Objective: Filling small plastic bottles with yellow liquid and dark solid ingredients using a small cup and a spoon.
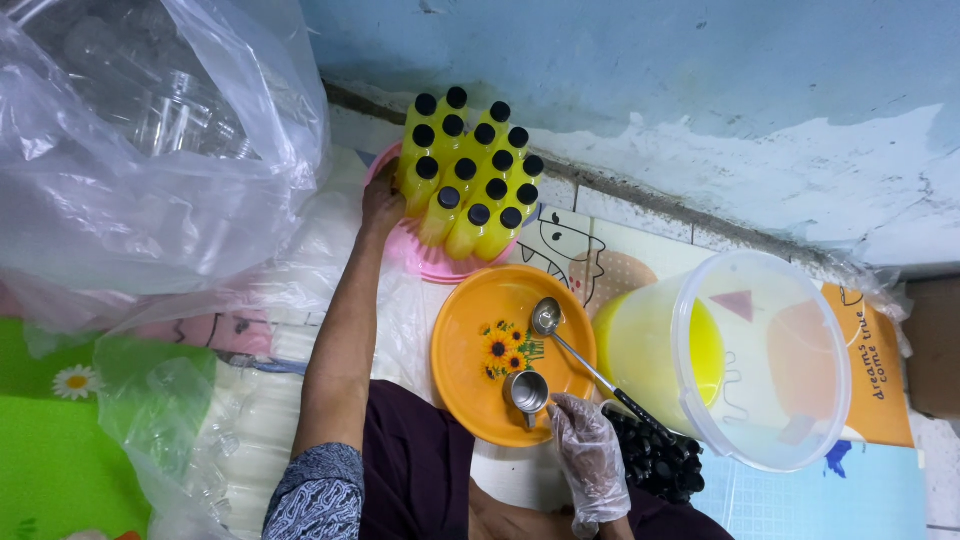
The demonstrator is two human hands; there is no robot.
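Here the bare left hand (381, 205) rests, fingers curled, on the rim of one pink basket (432, 262) holding fourteen yellow bottles (468, 172) with black caps. The gloved right hand (590, 452), whether clamped I cannot tell, touches one small metal funnel (526, 389) on one orange plate (462, 350). One ladle (585, 362) lies just beyond it, beside one clear bucket (760, 360) of yellow liquid.
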